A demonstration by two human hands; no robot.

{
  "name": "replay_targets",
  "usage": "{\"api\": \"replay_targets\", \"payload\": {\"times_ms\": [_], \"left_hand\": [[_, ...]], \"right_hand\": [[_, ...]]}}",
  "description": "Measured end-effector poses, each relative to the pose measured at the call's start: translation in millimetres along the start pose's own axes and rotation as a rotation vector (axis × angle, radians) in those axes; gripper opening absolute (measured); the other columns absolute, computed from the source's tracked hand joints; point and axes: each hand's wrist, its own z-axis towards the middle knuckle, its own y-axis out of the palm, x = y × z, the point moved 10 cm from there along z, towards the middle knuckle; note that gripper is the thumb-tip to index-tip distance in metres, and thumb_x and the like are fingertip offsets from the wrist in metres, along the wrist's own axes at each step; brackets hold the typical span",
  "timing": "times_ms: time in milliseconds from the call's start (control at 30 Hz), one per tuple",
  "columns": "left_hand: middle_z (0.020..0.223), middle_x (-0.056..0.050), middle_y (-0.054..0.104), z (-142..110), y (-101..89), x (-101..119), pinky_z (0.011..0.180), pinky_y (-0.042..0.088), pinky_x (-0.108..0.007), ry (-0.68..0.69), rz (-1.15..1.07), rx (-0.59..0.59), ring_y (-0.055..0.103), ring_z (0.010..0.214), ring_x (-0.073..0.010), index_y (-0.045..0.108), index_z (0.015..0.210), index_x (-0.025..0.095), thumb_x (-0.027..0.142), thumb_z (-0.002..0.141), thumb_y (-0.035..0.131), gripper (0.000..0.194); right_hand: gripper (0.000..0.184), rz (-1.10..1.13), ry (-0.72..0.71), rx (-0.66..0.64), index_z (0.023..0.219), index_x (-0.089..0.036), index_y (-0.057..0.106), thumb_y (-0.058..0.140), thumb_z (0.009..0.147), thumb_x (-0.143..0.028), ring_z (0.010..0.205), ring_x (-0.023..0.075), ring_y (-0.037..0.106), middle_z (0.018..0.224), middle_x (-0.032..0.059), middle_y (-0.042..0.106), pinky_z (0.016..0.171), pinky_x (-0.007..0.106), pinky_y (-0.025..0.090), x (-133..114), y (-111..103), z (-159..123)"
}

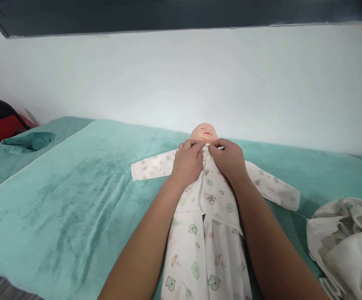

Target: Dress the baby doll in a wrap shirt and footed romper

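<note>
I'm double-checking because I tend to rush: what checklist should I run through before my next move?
1. Doll's head face up, uncovered: ok.
2. Left hand and right hand both at the shirt collar: ok.
3. Collar fastened: cannot tell, fingers cover it.
4. Sleeves spread to both sides: ok.
5. Doll's hands showing at the cuffs: not ok, neither visible.
6. Bundled cloth off the shirt: ok.

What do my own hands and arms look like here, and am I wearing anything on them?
Your left hand and right hand are ungloved. Your left forearm and right forearm show no sleeves, watch, bracelet or markings. No ring shows.
</note>
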Motion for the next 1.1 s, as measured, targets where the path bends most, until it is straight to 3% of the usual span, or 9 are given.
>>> {"api": "replay_targets", "payload": {"times_ms": [233,400,533,600,800,967,1100], "left_hand": [[0.128,-0.002,0.063,-4,-3.0,1,0.110,0.041,-0.042,0.048,-0.099,0.037,0.053,0.122,-0.0222,0.067,0.125,0.032,0.015,0.095,0.038,0.045],[0.136,0.000,0.062,-17,-7.8,7,0.116,0.036,-0.042,0.067,-0.149,0.031,0.049,0.131,-0.0220,0.072,0.111,0.030,0.023,0.096,0.047,0.030],[0.139,0.000,0.060,-21,-6.0,14,0.118,0.032,-0.046,0.091,-0.098,-0.010,0.045,0.135,-0.0232,0.072,0.114,0.034,0.028,0.098,0.048,0.030],[0.139,0.000,0.060,-20,-5.2,16,0.117,0.032,-0.047,0.095,-0.075,-0.019,0.044,0.136,-0.0238,0.071,0.116,0.034,0.029,0.099,0.047,0.030],[0.138,-0.001,0.060,-19,-4.9,17,0.116,0.032,-0.047,0.102,-0.075,-0.023,0.045,0.134,-0.0238,0.072,0.114,0.032,0.025,0.098,0.044,0.033],[0.138,-0.001,0.060,-19,-4.8,18,0.116,0.033,-0.046,0.103,-0.085,-0.021,0.046,0.134,-0.0231,0.073,0.113,0.031,0.021,0.097,0.043,0.035],[0.138,0.000,0.060,-19,-4.9,17,0.115,0.034,-0.046,0.085,-0.102,-0.022,0.045,0.135,-0.0231,0.073,0.111,0.031,0.020,0.096,0.042,0.036]], "right_hand": [[0.016,0.282,0.207,0.164,0.062,-0.019,0.061,0.062,0.072,-0.032,0.067,0.0156,0.050,0.063,-0.0026,0.056,0.070,0.031,0.042,32,-12,-1],[0.014,0.292,0.157,0.246,0.072,-0.021,0.060,0.059,0.076,-0.034,0.063,0.0150,0.049,0.065,-0.0022,0.054,0.068,0.032,0.044,25,-22,-13],[0.021,0.187,0.114,0.317,0.093,-0.022,0.059,0.058,0.080,-0.038,0.069,0.0157,0.054,0.087,0.0030,0.062,0.069,0.032,0.046,13,-36,-38],[0.026,0.176,0.143,0.300,0.096,-0.022,0.057,0.062,0.079,-0.041,0.068,0.0145,0.053,0.091,0.0030,0.062,0.068,0.031,0.046,12,-38,-51],[0.032,0.176,0.140,0.083,0.083,-0.022,0.054,0.071,0.074,-0.048,0.071,0.0145,0.051,0.078,-0.0018,0.057,0.070,0.031,0.043,1,-23,-65],[0.022,0.089,0.078,0.026,0.081,-0.023,0.051,0.065,0.078,-0.039,0.068,0.0139,0.047,0.077,-0.0031,0.054,0.067,0.030,0.040,-4,-19,-61],[0.010,-0.019,-0.016,0.094,0.075,-0.023,0.052,0.058,0.078,-0.029,0.068,0.0143,0.047,0.078,-0.0018,0.055,0.067,0.031,0.038,-13,-25,-62]]}}
